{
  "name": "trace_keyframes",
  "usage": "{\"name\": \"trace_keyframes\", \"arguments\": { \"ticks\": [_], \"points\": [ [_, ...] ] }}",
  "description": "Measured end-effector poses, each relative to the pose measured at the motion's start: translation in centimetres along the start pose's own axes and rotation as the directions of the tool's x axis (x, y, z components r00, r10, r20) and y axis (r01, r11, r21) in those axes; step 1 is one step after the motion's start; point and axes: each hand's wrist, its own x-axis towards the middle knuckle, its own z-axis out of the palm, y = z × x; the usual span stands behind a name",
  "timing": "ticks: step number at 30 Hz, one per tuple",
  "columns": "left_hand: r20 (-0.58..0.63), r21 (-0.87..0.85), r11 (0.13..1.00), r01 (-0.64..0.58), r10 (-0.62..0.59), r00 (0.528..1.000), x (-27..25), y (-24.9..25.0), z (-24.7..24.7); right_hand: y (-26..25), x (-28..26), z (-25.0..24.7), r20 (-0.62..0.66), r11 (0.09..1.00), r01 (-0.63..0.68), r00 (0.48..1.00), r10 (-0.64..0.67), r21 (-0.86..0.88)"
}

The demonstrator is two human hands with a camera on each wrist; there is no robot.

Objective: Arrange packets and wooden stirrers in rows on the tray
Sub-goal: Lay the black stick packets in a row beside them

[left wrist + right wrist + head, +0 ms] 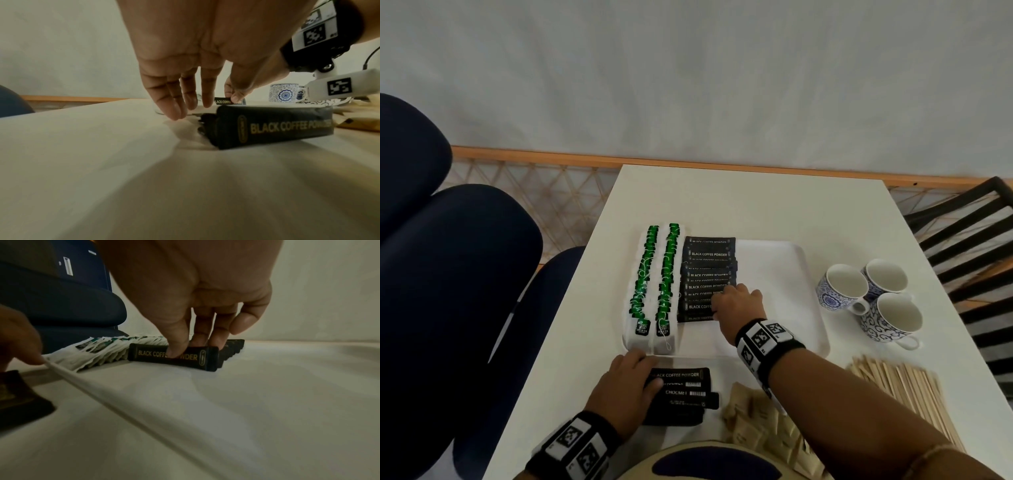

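Observation:
A white tray (784, 308) lies on the white table. On its left side stand two rows of green tea bags (650, 284), then a row of black coffee packets (707, 270). My right hand (717, 313) is at the near end of that row and pinches the front black coffee packet (148, 356), thumb on its face and fingers behind. My left hand (633, 380) rests open on the left end of a loose pile of black packets (685, 394) in front of the tray, its straight fingers (174, 112) touching the table. Wooden stirrers (904, 387) lie at the near right.
Brown packets (763, 421) are heaped between the black pile and the stirrers. Three blue-patterned cups (846, 287) stand right of the tray. Blue chairs (448, 274) flank the table's left side and a black slatted chair (969, 240) its right. The tray's right half is bare.

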Motion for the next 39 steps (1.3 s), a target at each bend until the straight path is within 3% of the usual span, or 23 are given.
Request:
{"name": "trace_keyframes", "arguments": {
  "ticks": [16,19,22,24,26,31,36,39],
  "points": [
    [0.016,0.011,1.000,0.013,-0.013,1.000,1.7,-0.5,0.2,0.0,0.1,0.2,-0.082,0.997,-0.004,0.997,0.010,0.079],
    [0.031,0.016,1.000,0.016,-0.017,0.999,1.6,-0.6,0.0,-0.9,-1.2,-0.9,-0.077,0.973,0.145,0.988,-0.133,0.180],
    [0.048,0.009,0.999,0.040,-0.040,0.998,1.6,-0.6,-0.6,-2.4,-3.3,-1.4,0.066,0.876,0.380,0.907,-0.416,0.297],
    [0.052,-0.004,0.999,0.038,-0.038,0.998,1.5,-0.6,-0.8,-3.3,-4.5,-1.0,0.181,0.851,0.456,0.842,-0.507,0.261],
    [0.066,-0.038,0.998,0.053,-0.051,0.997,1.2,-0.6,-1.0,-4.2,-5.2,-0.4,0.258,0.856,0.499,0.817,-0.517,0.136],
    [0.135,-0.057,0.991,0.119,-0.110,0.985,-0.6,-1.7,-1.8,-5.6,-5.7,0.9,0.254,0.825,0.561,0.809,-0.530,-0.063],
    [0.225,0.137,0.988,0.069,-0.099,0.969,-3.1,-2.7,-1.3,-6.4,-6.1,1.6,0.265,0.814,0.570,0.806,-0.529,-0.108],
    [0.215,0.207,0.977,0.043,-0.088,0.973,-3.8,-2.6,-0.2,-7.0,-6.6,1.7,0.279,0.821,0.564,0.805,-0.524,-0.086]
  ]
}}
